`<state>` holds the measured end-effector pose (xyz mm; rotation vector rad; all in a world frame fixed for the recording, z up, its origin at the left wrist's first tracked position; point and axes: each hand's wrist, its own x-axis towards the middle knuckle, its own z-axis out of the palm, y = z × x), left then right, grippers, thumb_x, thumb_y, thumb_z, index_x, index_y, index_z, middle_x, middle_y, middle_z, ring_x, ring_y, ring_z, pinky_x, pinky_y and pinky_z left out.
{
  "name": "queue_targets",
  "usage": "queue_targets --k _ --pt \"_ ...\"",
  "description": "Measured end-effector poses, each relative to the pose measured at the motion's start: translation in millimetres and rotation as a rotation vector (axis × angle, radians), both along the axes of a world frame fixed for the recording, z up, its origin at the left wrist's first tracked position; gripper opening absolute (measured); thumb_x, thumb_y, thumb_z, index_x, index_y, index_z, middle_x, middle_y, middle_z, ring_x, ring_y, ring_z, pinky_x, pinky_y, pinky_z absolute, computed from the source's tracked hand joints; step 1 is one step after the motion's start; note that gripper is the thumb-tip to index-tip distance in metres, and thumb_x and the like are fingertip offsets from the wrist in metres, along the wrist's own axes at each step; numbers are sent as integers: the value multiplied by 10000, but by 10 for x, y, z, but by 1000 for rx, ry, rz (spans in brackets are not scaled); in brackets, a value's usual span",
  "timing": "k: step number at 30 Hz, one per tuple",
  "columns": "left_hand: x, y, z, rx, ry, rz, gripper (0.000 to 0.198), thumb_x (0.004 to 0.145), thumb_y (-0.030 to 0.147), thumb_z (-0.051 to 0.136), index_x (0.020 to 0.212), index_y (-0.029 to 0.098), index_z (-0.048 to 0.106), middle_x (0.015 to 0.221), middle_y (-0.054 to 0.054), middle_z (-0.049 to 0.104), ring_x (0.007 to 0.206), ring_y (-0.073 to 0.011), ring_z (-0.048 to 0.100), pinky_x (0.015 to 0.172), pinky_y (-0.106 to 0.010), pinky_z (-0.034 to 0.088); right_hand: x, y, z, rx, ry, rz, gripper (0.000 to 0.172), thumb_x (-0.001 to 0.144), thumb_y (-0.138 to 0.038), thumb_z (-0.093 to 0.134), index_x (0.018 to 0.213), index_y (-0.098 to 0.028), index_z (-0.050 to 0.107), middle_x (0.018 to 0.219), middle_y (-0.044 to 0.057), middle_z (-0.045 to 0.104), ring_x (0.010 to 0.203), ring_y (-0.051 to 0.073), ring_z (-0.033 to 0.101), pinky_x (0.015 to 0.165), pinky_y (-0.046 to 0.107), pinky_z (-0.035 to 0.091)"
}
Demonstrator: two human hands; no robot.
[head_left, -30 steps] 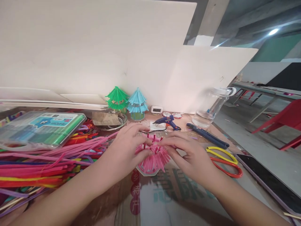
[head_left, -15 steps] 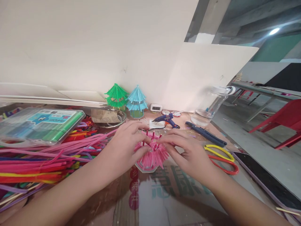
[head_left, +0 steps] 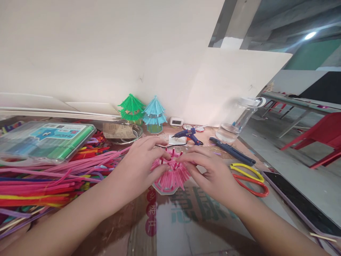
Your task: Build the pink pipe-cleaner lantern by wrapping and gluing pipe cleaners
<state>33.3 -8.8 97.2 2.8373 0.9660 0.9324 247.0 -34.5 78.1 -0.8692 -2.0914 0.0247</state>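
Between my hands, a small pink pipe-cleaner pavilion (head_left: 174,177) stands on a pale octagonal base. Its fringed strips spread downward like a skirt, and several short dark red posts (head_left: 173,153) rise from its top. My left hand (head_left: 145,160) curls around the left side, thumb and fingers bent in at the posts. From the right, my right hand (head_left: 210,167) has its fingertips closed together at the right-hand posts. The fingertips partly cover the top, so the exact contact is hard to see. Behind are a green pavilion (head_left: 131,110) and a light blue one (head_left: 155,115).
A blue glue gun (head_left: 188,134), pliers (head_left: 232,151), scissors with yellow and red handles (head_left: 250,181), a phone (head_left: 301,202) and a water jug (head_left: 236,121) lie right. At left are loose pipe cleaners (head_left: 39,188), a marker case (head_left: 45,142) and a metal bowl (head_left: 122,133).
Both hands stay at the pink pavilion with only slight finger shifts. The whole view has moved a little; nothing else visibly differs.
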Motion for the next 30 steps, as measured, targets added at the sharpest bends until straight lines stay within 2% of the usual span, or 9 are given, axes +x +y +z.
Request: queue_targets --k 3,7,30 --pt "0 -27 34 9 -3 2 152 892 206 593 1028 221 657 1247 -81 591 1208 -242 525 1050 -467 413 5 4 -2 6 0 6 234 871 -38 502 927 -198 664 844 52 660 805 162 620 704 276 498" --pt "6 -46 59 11 -7 -30 157 889 163 587 1012 226 660 1239 -76 591 1204 -228 526 1037 -435 427 1 4 -2 15 13 7 234 871 -30 504 927 -195 660 837 49 655 799 159 617 702 270 490" --pt "3 -11 17 37 -17 -42 188 884 114 567 1019 204 663 1222 -90 589 1187 -233 525 1023 -425 431 -2 18 -17 -33 47 26 191 876 -52 516 886 -197 640 807 36 664 773 154 602 703 270 471"
